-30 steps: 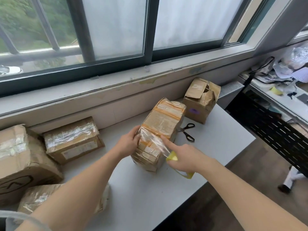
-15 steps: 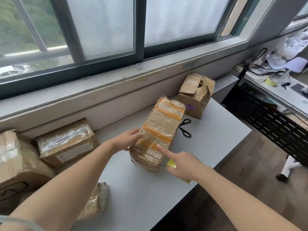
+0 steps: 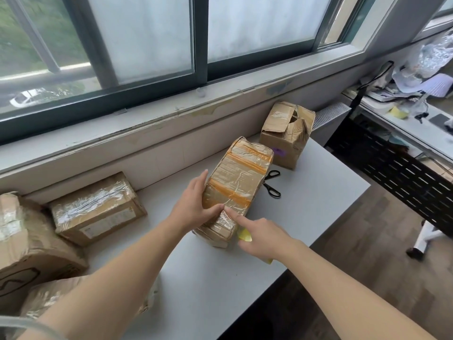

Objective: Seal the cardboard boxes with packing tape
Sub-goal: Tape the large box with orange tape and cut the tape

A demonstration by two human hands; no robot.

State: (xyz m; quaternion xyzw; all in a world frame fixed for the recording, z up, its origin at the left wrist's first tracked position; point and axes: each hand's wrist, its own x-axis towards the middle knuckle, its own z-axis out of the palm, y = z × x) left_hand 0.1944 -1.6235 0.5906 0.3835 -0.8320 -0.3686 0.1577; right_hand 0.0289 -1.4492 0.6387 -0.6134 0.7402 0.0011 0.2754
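Both bare arms reach in from the lower edge of the frame, across the white worktop (image 3: 318, 197), to a long taped box (image 3: 239, 182) at centre. The box lies at an angle, its far end toward the window. We see the left hand (image 3: 193, 207) laid flat against the box's left side, fingers straight, thumb pressing the near top edge. The right hand (image 3: 263, 235) sets its index finger (image 3: 232, 215) on the same clear-taped edge, tip beside the left thumb. Its other fingers curl round a yellow tape roll (image 3: 245, 235), mostly hidden under the palm. Black scissors (image 3: 272, 185) lie just right of the box. A box with loose flaps (image 3: 284, 138) stands behind them, and more wrapped boxes (image 3: 95, 209) sit at left.
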